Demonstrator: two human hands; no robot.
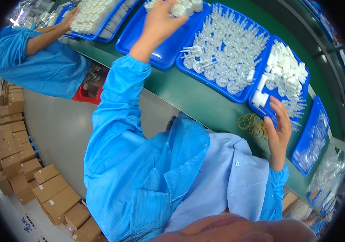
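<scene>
My left hand (162, 25) reaches over a blue tray (164, 58), its thumb spread from its fingers, beside a cluster of white round capped pieces (182, 9) at the tray's far end. Whether its fingertips touch them is hard to see. Nearer to me on the right, my right hand (279, 131) is half curled with thumb and fingers apart and nothing visible between them. Just beyond its fingertips, a white tube-shaped piece with a wide round end (260, 94) lies at the near corner of another blue tray (257, 108), which holds white tubes (283, 64) and clear stemmed parts.
Between these trays, one tray (239, 98) is full of clear stemmed plastic parts (225, 48). Yellow rubber bands (254, 124) lie on the green table (172, 90). A tilted blue tray (315, 133) stands far right. At left, a co-worker's arm (47, 38) reaches into trays; cardboard boxes (55, 197) stack behind.
</scene>
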